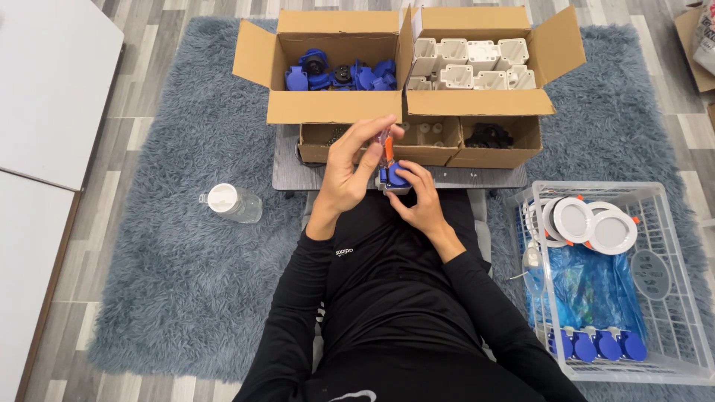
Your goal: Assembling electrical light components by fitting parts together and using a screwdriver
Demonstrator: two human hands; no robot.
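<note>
My left hand (348, 170) grips a small screwdriver with an orange and clear handle (386, 146), held upright over a blue and grey socket part (393, 179). My right hand (421, 201) cups that socket part from the right and below, just above the near edge of a small grey table (298, 170). The screwdriver's tip is hidden behind the part and my fingers.
An open cardboard box of blue socket parts (339, 74) and one of white housings (473, 63) stand at the back, with small boxes (488, 138) in front. A white crate (655, 275) at right holds round white lamps and blue sockets. A plastic bottle (232, 202) lies at left on the rug.
</note>
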